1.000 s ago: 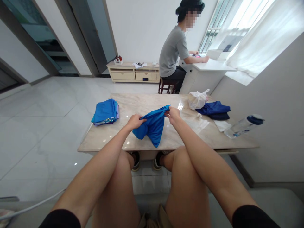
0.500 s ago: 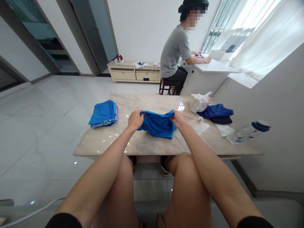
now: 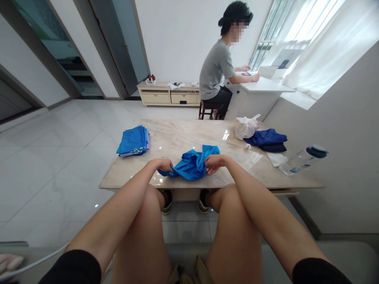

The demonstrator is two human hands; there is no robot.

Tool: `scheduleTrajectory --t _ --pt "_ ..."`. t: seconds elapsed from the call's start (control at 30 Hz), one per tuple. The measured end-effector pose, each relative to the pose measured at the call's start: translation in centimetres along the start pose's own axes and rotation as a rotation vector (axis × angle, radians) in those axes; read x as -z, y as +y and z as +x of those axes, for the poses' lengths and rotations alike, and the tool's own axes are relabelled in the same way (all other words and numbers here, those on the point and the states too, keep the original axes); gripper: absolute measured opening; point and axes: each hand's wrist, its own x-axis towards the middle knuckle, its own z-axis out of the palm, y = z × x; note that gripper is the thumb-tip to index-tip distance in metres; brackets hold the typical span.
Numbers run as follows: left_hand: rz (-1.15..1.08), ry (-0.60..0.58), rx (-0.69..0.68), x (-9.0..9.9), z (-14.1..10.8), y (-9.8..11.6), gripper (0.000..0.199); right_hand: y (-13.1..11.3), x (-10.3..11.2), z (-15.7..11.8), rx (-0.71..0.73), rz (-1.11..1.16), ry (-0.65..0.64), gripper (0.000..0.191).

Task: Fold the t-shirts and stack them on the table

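Observation:
A crumpled bright-blue garment (image 3: 191,165) lies in loose folds on the table in front of me, its exact kind hidden by the folds. At its left end my left hand (image 3: 165,165) has its fingers closed on a stretched corner. On the other side my right hand (image 3: 214,163) curls its fingers on the bunched fabric, with the fingertips partly hidden. One blue flap sticks out above the right hand, toward the far side. To the left sits a stack of folded clothes (image 3: 134,141), blue on top with lilac edges below.
The marble-look table (image 3: 166,132) also bears a white plastic bag (image 3: 246,127), dark-blue clothes (image 3: 266,139), a tissue (image 3: 276,159) and a clear water bottle (image 3: 302,161) on the right. Beyond it, a person in a grey shirt (image 3: 214,73) sits at a white desk (image 3: 263,85).
The garment was held up by its top edge between both hands; now it lies bunched and twisted on the table. My left hand has come lower and nearer, my right hand slightly lower.

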Motion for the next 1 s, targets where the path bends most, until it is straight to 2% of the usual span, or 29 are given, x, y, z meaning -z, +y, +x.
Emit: scheduleTrajectory --t 0.13,0.2,0.27,0.3,0.33,0.4,0.43,0.47,0.5,0.53,0.63,0.7,0.8,1.0 --pt "-0.015 0.091 0.035 0.2 -0.1 -0.8 0.013 -0.8 -0.1 0.1 0.040 0.047 0.038 0.040" --pt "-0.025 0.193 0.062 0.5 -0.1 -0.9 0.012 -1.4 0.2 0.3 0.105 0.101 0.154 0.047" --pt "-0.031 0.344 0.088 1.4 -0.2 -0.8 0.021 -2.3 1.0 0.2 0.220 0.191 0.345 0.045" --pt "-0.039 0.456 0.101 2.1 -0.4 -0.8 0.030 -2.8 1.5 0.1 0.304 0.259 0.488 0.042" --pt "-0.062 0.617 0.111 2.8 -0.6 -0.6 0.039 -3.4 2.2 -0.1 0.410 0.344 0.658 0.040" --pt "-0.151 1.034 0.109 4.3 -1.0 -0.3 0.051 -4.4 3.4 -0.5 0.639 0.521 1.000 0.041" --pt "-0.208 1.229 0.093 4.8 -1.2 -0.2 0.052 -4.7 3.9 -0.6 0.737 0.595 1.132 0.042" --pt "-0.260 1.360 0.068 5.1 -1.3 0.0 0.052 -4.9 4.2 -0.7 0.796 0.635 1.198 0.042" --pt "-0.289 1.391 0.040 5.1 -1.3 0.1 0.050 -4.8 4.3 -0.7 0.800 0.623 1.181 0.039" --pt "-0.279 1.301 0.023 4.9 -1.2 0.2 0.049 -4.6 4.2 -0.6 0.742 0.565 1.087 0.032" --pt "-0.148 0.752 0.019 3.3 -0.3 -0.1 0.039 -3.0 3.0 -0.1 0.412 0.305 0.593 0.004" --pt "-0.082 0.487 0.024 2.0 0.3 -0.6 0.024 -1.7 2.1 0.3 0.239 0.193 0.316 0.015" --pt "-0.053 0.342 0.015 0.9 0.8 -1.7 0.003 -0.2 1.8 0.9 0.155 0.142 0.148 0.030" --pt "-0.029 0.224 -0.018 0.6 0.7 -2.8 0.012 0.1 2.5 1.7 0.104 -0.004 0.032 0.044"
